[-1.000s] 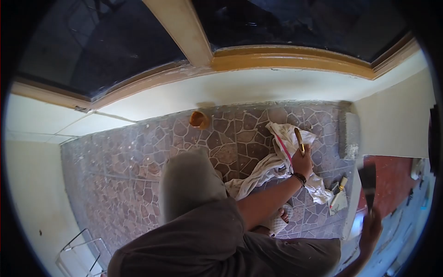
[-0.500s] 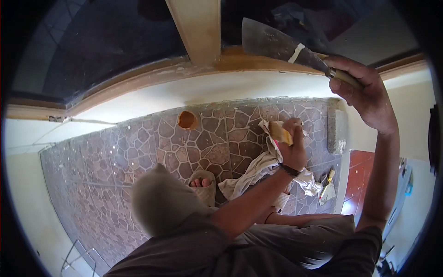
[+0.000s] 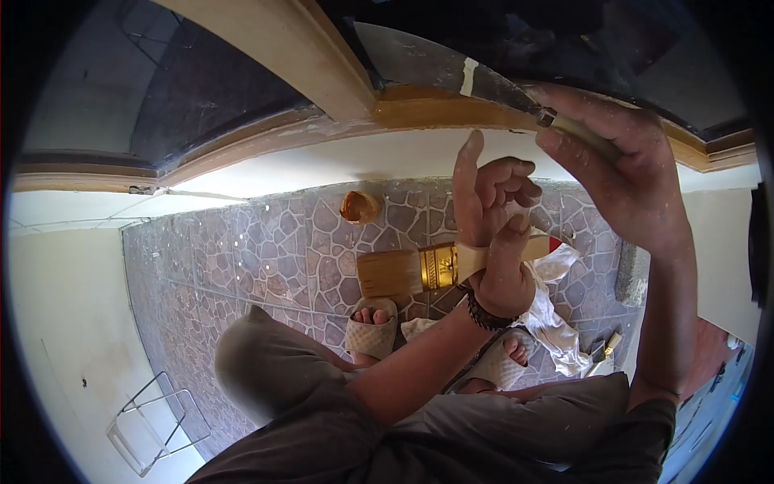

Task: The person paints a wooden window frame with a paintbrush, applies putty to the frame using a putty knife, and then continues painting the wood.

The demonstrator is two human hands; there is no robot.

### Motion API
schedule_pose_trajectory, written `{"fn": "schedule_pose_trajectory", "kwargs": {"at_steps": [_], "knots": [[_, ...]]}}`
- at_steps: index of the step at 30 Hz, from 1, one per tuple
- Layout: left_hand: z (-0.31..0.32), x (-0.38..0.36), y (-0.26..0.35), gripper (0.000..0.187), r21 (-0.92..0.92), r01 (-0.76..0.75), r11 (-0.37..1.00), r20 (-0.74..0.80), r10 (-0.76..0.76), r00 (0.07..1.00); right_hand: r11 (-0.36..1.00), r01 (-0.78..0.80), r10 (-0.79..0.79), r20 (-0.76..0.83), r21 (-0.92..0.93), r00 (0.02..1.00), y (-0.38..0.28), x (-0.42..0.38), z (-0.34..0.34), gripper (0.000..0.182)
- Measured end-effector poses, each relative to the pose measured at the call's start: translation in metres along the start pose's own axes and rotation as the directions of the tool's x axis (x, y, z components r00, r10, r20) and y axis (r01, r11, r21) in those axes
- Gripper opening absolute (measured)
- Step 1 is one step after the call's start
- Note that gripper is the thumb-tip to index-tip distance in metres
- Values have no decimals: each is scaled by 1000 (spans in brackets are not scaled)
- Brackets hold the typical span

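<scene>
My left hand (image 3: pixel 477 202), with a braided bracelet at the wrist, holds a wide paintbrush (image 3: pixel 391 273) by its pale handle, the thumb across it. The brown bristles and gold ferrule point left, and the index finger is raised. My right hand (image 3: pixel 625 177) grips the light handle of a broad-bladed knife (image 3: pixel 427 64) with a white strip around the blade. The blade reaches up and left, in front of the dark window. The wooden window frame (image 3: pixel 403 109) lies behind it. An orange-brown cup (image 3: pixel 359 207) stands on the floor near the wall.
A whitish cloth (image 3: pixel 552 323) lies on the stone-patterned floor (image 3: pixel 258 266) by my right foot. A small brush (image 3: pixel 613 343) is at the lower right. A folding metal frame (image 3: pixel 161 423) leans at the lower left. Dark glass panes (image 3: pixel 218 89) fill the window.
My left hand has risen with the paintbrush, which now points left, and its index finger has straightened. The knife appears further left and slightly higher as the head view has shifted.
</scene>
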State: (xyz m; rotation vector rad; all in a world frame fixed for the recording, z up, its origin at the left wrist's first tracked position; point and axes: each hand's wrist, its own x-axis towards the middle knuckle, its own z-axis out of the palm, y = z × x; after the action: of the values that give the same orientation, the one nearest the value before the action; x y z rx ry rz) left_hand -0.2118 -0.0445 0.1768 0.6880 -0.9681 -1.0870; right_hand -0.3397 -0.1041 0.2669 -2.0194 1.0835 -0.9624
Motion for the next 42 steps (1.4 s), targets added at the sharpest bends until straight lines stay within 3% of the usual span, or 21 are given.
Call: {"fn": "schedule_pose_trajectory", "kwargs": {"at_steps": [4,7,11,14,16,22,23,25,26,28,29,30,31,32,34,38,40,42], "knots": [[3,11,2,84,-85,-6,996,35,9,999,974,-54,62,-30,219,998,-1,-2,9,34],[2,18,2,86,-79,-23,997,88,30,996,941,0,7,-19,337,1000,2,0,10,33],[0,19,3,87,26,7,1000,103,-10,995,951,34,-30,-19,307,999,5,1,11,33],[-6,17,-2,77,153,-145,977,161,120,980,924,-5,19,-31,382,999,6,1,16,33],[-12,14,-7,71,231,-248,941,211,200,957,922,53,-48,-24,383,999,10,1,16,34],[-23,10,-18,54,419,-537,733,389,389,835,942,34,-40,12,335,999,12,3,14,35],[-19,13,-15,54,418,-537,733,389,390,835,942,34,-40,12,335,999,13,2,13,35],[-6,20,-7,43,73,-309,948,201,289,936,965,71,-76,7,252,997,15,2,13,36],[-6,21,-5,43,74,-308,948,201,289,936,965,71,-75,7,253,997,16,2,11,36],[-8,21,-1,41,56,-156,986,212,141,967,958,236,-232,43,-165,972,15,2,6,37],[-7,20,-2,41,56,-155,986,214,140,967,958,234,-231,41,-166,972,17,1,9,37],[-5,18,-5,41,63,-151,987,182,138,974,992,87,-90,29,91,996,20,-1,15,37],[-3,16,-6,41,70,-147,987,151,136,979,938,-65,50,52,342,997,22,-2,19,37],[-3,16,-6,41,71,-148,987,155,135,979,937,-63,50,48,342,998,23,-3,20,37],[-1,17,-7,43,64,-137,989,163,125,979,984,61,-60,-7,168,998,24,-3,20,38],[0,17,-5,48,49,-119,992,174,108,979,957,53,-51,-15,285,999,28,-5,22,38],[0,16,-3,50,44,-110,993,180,100,979,981,155,-154,-18,118,988,25,-3,18,38],[2,17,-5,53,39,-98,994,182,89,979,977,155,-152,-28,148,988,19,-1,15,37]]}}
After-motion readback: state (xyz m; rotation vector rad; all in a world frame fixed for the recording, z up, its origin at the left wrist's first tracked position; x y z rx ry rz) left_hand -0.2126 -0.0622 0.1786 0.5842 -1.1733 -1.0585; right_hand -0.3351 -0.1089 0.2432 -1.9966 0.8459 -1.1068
